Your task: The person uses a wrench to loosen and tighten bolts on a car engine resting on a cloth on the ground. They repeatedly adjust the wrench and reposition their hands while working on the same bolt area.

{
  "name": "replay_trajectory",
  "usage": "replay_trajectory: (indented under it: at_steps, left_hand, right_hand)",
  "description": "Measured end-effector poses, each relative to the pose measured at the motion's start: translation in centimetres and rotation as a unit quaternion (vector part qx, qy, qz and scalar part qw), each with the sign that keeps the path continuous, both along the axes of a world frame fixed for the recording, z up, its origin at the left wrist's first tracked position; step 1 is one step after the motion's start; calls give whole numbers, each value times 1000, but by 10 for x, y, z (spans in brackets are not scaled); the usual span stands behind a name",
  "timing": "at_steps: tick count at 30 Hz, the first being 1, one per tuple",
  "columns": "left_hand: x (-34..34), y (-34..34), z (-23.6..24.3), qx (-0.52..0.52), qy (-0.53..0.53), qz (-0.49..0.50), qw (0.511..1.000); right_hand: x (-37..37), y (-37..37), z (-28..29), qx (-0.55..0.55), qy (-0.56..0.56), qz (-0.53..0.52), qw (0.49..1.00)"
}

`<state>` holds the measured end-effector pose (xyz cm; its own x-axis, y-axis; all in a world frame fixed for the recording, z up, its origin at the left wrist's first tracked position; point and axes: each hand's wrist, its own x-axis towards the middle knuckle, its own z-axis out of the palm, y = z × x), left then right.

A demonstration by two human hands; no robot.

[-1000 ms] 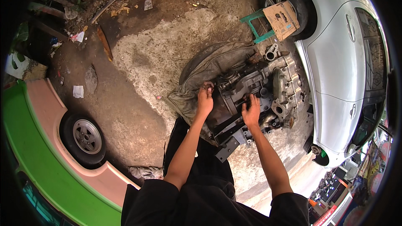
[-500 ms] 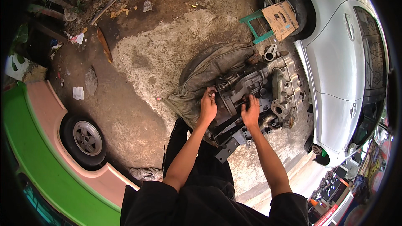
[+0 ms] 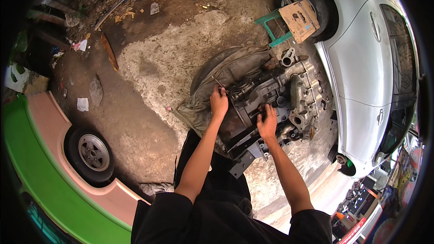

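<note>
Engine point(image 3: 259, 95) (dark) beneath right fingers point(image 3: 271, 112)

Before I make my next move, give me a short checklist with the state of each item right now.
1. Left hand has a grip: ok, its fingertips pinch a thin rod.
2. Rod free of the cloth: cannot tell; its tip shows over the cloth, but contact is unclear.
3. Right hand at the engine: ok, its fingers are bent over the middle.
4. What lies under those fingers: cannot tell, hidden.
5. Cloth smooth: not ok, it lies in folds beside the engine.
</note>
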<state>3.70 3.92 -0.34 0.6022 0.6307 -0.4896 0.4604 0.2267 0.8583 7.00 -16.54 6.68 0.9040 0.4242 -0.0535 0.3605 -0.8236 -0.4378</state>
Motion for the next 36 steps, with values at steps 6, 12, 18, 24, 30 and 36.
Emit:
replay_trajectory:
  at_steps: [6,12,18,24,30,36]
  left_hand:
    - [32,27,-39,-261,128,-10,957]
    - [33,30,-57,-313,126,-34,941]
    - [36,47,-53,-378,122,-103,912]
    - [37,44,-41,-327,126,-105,930]
    - [26,58,-42,-176,169,-210,947]
    - [-19,24,-49,-216,-72,64,972]
  right_hand:
    - [-2,2,0,13,-46,-1,999]
    - [-2,-2,-4,7,-20,-3,1000]
    - [-3,2,-7,2,-109,4,994]
    - [-1,-4,-3,3,-15,11,1000]
    - [-1,-4,-11,-16,-31,-9,999]
    - [-1,-6,-9,4,-22,9,1000]
